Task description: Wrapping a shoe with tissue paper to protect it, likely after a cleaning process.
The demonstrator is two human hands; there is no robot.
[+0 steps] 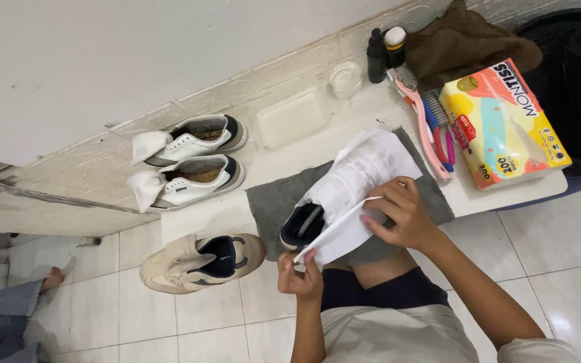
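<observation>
A shoe (pixel 307 222) with a dark heel lies on a grey cloth mat (pixel 270 198), mostly wrapped in white paper (pixel 364 168). My right hand (pixel 401 215) presses on the paper over the shoe and grips a fold of it. My left hand (pixel 298 275) pinches the lower corner of the same paper sheet near the shoe's heel. A beige shoe (pixel 200 262) with a dark lining lies on the tiled floor to the left of my hands.
Two white shoes (pixel 189 161) with paper on their toes stand by the wall. On the low white table (pixel 506 191): tissue pack (pixel 502 124), brushes (pixel 432 128), brown cloth (pixel 465 44), small bottles (pixel 384 50), a clear jar (pixel 345 77), a white tray (pixel 290 117). Another person's foot (pixel 52 277) is at left.
</observation>
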